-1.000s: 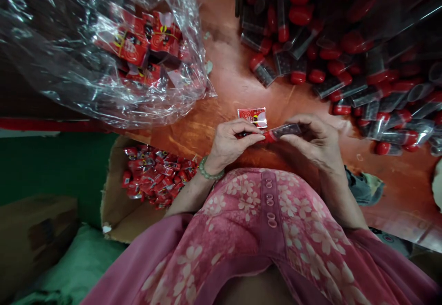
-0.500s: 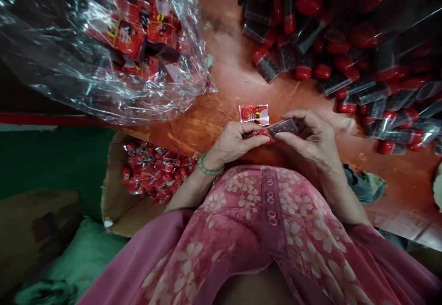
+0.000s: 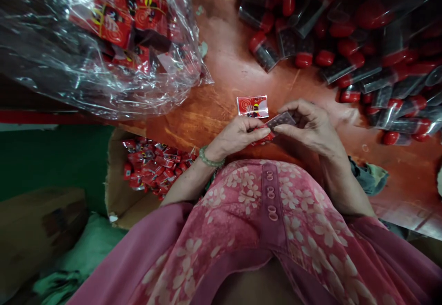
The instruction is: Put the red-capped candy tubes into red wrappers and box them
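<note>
My left hand (image 3: 238,135), with a pale green bead bracelet (image 3: 209,158) at the wrist, pinches the red end of a small clear plastic tube (image 3: 280,121) filled with dark pellets. My right hand (image 3: 309,127) holds the tube's clear end between thumb and fingers. The tube lies tilted between my hands, and my left fingers partly hide its red end. Just above my left fingers, a small red-and-white printed packet (image 3: 252,107) lies flat on the table, apart from both hands.
A crumpled clear plastic bag (image 3: 103,42) holds red packets at upper left. Many red-capped tubes (image 3: 331,51) lie heaped at upper right on the orange-red table (image 3: 221,61). Below its edge, an open cardboard box (image 3: 119,190) holds small red packets (image 3: 152,169).
My hands have drawn closer together, and the tube now tilts up to the right. Its red end has gone partly behind my left fingers. The whole scene has shifted upward in view.
</note>
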Available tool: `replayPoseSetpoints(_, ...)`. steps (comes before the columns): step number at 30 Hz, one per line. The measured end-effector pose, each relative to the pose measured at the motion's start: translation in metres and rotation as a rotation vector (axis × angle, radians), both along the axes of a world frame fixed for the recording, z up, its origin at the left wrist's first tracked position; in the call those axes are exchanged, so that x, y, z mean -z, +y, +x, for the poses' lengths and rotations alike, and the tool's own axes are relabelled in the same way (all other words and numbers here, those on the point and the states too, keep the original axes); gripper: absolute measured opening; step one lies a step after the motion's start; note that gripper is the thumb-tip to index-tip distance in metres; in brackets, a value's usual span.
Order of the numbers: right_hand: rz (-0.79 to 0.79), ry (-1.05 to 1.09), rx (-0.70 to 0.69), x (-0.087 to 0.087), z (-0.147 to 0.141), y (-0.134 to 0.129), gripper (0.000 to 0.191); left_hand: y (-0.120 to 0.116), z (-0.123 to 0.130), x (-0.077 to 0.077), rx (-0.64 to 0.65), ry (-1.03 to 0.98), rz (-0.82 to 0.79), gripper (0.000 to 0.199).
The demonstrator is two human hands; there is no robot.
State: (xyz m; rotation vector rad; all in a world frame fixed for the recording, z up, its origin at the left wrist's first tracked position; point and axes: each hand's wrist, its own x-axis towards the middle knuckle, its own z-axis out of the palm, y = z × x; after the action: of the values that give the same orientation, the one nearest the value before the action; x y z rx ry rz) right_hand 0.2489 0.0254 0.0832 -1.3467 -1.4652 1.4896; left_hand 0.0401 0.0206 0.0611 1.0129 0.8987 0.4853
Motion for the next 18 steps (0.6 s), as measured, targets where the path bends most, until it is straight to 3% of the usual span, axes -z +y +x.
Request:
replayPoseSetpoints(8, -0.072, 0.078, 0.019, 0.005, -0.002, -0.007, 0.036, -0.002, -0.006, 0.003, 0.069, 0.134, 0.179, 0.029)
replayPoseSetpoints(18, -0.102, 0.107, -0.014, 0.003, 0.000, -0.015, 0.032, -0.008, 0.005, 0.005, 0.106, -0.012, -0.123, 0.048)
